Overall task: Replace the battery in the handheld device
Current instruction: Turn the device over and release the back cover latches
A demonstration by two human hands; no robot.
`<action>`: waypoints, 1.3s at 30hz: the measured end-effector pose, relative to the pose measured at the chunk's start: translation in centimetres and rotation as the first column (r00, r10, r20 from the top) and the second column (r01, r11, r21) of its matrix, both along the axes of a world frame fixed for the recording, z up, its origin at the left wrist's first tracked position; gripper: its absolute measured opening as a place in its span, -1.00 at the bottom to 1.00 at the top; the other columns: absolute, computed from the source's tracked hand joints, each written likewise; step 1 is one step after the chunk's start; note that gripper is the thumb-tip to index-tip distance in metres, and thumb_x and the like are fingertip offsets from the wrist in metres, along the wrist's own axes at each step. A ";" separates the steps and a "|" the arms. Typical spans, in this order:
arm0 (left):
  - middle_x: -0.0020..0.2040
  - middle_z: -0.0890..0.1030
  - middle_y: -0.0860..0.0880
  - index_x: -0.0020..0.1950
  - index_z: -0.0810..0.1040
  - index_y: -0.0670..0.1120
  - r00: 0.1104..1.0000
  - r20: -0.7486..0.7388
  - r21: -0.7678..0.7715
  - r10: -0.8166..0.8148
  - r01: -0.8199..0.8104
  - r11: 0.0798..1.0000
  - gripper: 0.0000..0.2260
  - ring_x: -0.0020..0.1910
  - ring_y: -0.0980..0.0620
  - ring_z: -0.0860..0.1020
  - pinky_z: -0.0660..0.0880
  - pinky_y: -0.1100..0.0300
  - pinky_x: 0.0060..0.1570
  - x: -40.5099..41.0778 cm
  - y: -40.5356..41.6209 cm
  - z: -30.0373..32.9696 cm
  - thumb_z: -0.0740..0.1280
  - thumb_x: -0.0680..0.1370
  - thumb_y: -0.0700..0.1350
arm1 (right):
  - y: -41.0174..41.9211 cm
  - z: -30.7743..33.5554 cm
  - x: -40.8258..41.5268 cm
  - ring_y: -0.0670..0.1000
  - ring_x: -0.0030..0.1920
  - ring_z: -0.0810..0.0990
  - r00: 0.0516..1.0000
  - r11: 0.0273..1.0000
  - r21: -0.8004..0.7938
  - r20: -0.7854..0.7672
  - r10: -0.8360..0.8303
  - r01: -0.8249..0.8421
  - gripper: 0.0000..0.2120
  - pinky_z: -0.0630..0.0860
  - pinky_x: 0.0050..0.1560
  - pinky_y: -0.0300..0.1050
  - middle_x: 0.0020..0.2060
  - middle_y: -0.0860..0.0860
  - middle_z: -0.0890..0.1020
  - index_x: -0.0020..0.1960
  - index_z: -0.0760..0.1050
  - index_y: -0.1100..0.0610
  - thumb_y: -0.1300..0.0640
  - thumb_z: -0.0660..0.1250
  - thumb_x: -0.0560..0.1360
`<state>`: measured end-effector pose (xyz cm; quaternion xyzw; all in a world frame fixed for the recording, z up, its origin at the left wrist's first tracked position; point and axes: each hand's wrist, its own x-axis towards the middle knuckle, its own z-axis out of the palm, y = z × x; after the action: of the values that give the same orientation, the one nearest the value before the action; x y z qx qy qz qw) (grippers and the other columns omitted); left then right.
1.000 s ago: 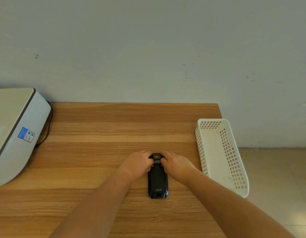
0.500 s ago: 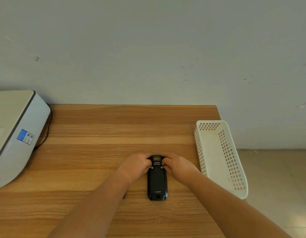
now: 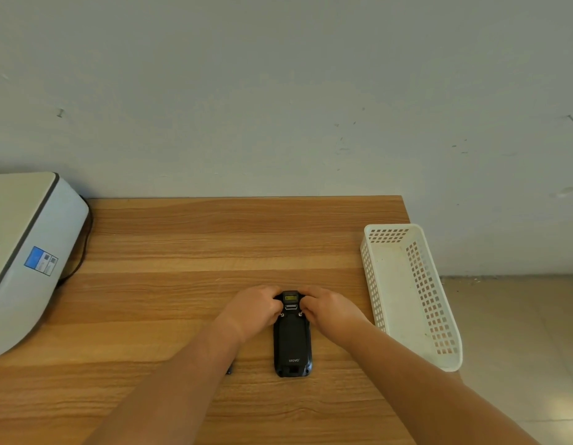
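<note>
Low in the centre of the frame, a black handheld device lies back-up on the wooden table, its long axis running from the viewer toward the wall. The left hand and right hand flank its far end, each grip pressed closed against that end's sides (both equally near). A white basket sits at right.

- "urovo": light lettering on the black back cover of the handheld device, near its lower end.
- Blue and white label on the side of the grey machine: printed text and small code squares present, too small to read.
</note>
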<state>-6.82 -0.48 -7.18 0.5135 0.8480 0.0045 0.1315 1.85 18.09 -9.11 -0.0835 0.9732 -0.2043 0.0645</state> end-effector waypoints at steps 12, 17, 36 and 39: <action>0.01 0.63 -0.22 -0.14 0.66 -0.23 0.999 -0.044 0.026 -0.023 0.024 0.999 -0.89 -0.13 -0.19 0.63 0.62 -0.01 -0.31 0.4 -0.2 -0.7 0.49 0.40 -0.21 | -0.4 -1.0 -0.2 0.14 -0.05 0.66 0.995 0.999 -0.022 -0.093 -0.042 0.040 -0.88 0.63 -0.07 0.02 0.08 0.12 0.65 -0.01 0.63 0.23 0.26 0.41 0.46; -0.03 0.66 -0.20 -0.22 0.67 -0.20 0.998 -0.062 0.045 -0.009 0.012 0.999 -0.83 -0.21 -0.14 0.65 0.61 0.04 -0.43 0.4 -0.2 -0.8 0.58 0.28 -0.19 | -0.5 -0.9 -0.1 0.15 -0.02 0.65 0.994 0.998 -0.029 -0.095 -0.056 0.054 -0.88 0.63 -0.06 0.03 0.11 0.12 0.64 0.00 0.62 0.24 0.26 0.39 0.47; 0.22 0.58 -0.14 0.10 0.64 -0.17 1.000 0.022 0.095 -0.020 0.018 0.995 -0.81 0.09 -0.11 0.59 0.57 0.00 0.01 -0.7 -0.8 -0.7 0.33 0.56 -0.14 | -0.6 -0.3 0.3 0.07 0.13 0.59 0.994 0.995 -0.041 -0.056 -0.098 0.096 -0.80 0.49 0.12 -0.14 0.28 0.04 0.53 0.14 0.57 0.21 0.18 0.26 0.58; 0.25 0.57 -0.17 0.09 0.65 -0.18 1.000 -0.001 0.102 -0.004 0.004 0.995 -0.81 0.15 -0.14 0.57 0.56 0.00 0.07 -0.3 -0.7 -0.5 0.33 0.56 -0.14 | -0.6 -0.3 0.3 0.06 0.18 0.56 0.993 0.994 -0.044 -0.052 -0.102 0.100 -0.78 0.46 0.16 -0.15 0.30 0.04 0.52 0.16 0.56 0.20 0.17 0.24 0.58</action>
<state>-7.12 -1.17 -7.72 0.5213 0.8456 0.0471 0.1049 2.16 17.47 -9.44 -0.0411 0.9731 -0.2251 0.0257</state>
